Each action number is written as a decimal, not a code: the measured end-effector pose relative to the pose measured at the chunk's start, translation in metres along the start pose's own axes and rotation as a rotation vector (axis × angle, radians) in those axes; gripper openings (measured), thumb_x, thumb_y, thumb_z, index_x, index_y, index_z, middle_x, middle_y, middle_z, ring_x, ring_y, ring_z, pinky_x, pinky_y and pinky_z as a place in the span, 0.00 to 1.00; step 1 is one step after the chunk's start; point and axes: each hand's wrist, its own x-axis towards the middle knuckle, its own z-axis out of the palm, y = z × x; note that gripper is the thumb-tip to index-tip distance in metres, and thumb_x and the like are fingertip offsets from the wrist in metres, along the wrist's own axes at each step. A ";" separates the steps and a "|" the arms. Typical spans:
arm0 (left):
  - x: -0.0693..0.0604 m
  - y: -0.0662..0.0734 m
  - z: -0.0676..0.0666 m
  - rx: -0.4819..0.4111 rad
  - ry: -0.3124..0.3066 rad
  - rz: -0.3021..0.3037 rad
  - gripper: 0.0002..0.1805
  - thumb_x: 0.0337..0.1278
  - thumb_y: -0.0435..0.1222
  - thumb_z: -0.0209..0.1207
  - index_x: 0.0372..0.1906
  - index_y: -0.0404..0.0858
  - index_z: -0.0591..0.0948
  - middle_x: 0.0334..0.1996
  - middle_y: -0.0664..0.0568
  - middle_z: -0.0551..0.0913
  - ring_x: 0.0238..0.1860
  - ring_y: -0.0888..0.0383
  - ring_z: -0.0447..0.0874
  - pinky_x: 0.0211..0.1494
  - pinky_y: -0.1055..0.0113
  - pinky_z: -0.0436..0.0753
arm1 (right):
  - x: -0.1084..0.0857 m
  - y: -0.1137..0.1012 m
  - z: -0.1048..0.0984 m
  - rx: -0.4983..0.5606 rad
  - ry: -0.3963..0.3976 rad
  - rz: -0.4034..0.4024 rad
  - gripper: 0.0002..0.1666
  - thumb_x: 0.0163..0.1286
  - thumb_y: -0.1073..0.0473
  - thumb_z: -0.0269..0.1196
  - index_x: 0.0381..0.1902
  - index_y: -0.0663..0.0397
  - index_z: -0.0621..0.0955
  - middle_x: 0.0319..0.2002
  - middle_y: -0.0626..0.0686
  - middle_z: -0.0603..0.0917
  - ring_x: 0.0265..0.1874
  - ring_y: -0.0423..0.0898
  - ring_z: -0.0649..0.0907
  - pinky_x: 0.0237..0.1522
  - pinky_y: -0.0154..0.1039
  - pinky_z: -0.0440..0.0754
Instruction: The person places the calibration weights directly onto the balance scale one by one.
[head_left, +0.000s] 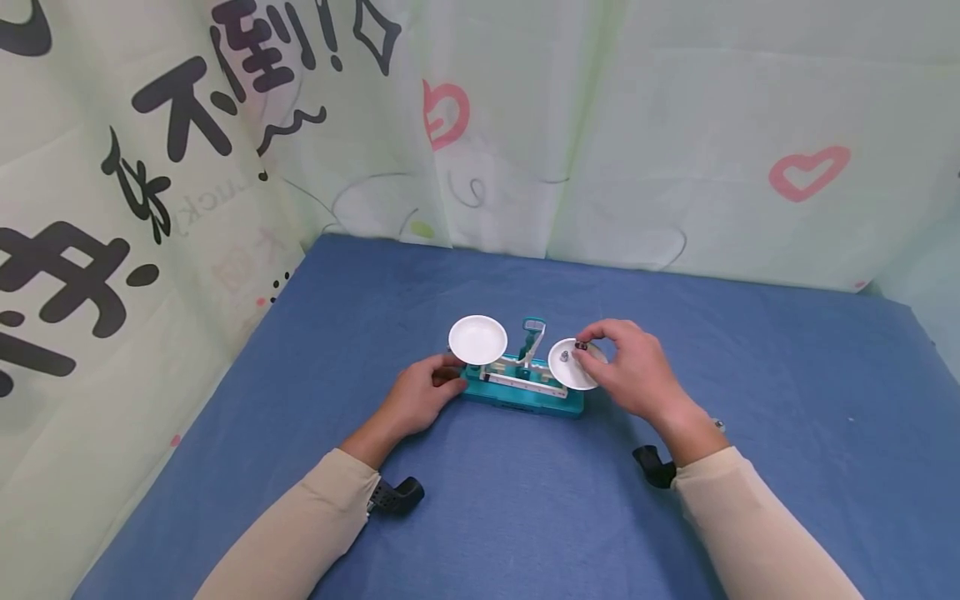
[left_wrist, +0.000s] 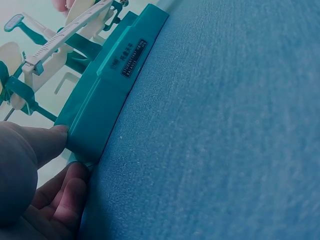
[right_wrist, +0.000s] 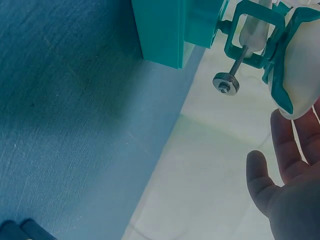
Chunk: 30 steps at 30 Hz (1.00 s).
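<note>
A teal balance scale [head_left: 521, 402] stands on the cloth, its base [left_wrist: 100, 112] labelled in the left wrist view. My left hand [head_left: 420, 396] [left_wrist: 35, 175] grips the base's left end, thumb in front and fingers curled behind. The left pan [head_left: 477, 340] is bare. On the right pan [head_left: 567, 377] stands a small metal weight [head_left: 565, 356]. Over this pan's far right side, my right hand [head_left: 637, 371] [right_wrist: 295, 185] pinches a small dark item [head_left: 581, 345]. In the right wrist view that pinch is out of sight; some fingers show below the pan [right_wrist: 302, 65].
Blue cloth [head_left: 525, 517] covers the table. Pale curtains [head_left: 660, 108] with black writing and pink hearts hang behind it and at the left. A round metal nut [right_wrist: 226, 84] sticks out from the beam's end beside the right pan.
</note>
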 end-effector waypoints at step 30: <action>-0.002 0.000 0.000 -0.011 0.012 0.020 0.16 0.69 0.36 0.61 0.58 0.37 0.81 0.50 0.45 0.85 0.49 0.51 0.83 0.54 0.53 0.79 | -0.001 -0.002 -0.002 -0.042 -0.024 0.000 0.10 0.70 0.62 0.64 0.47 0.60 0.84 0.51 0.62 0.82 0.54 0.62 0.75 0.51 0.61 0.75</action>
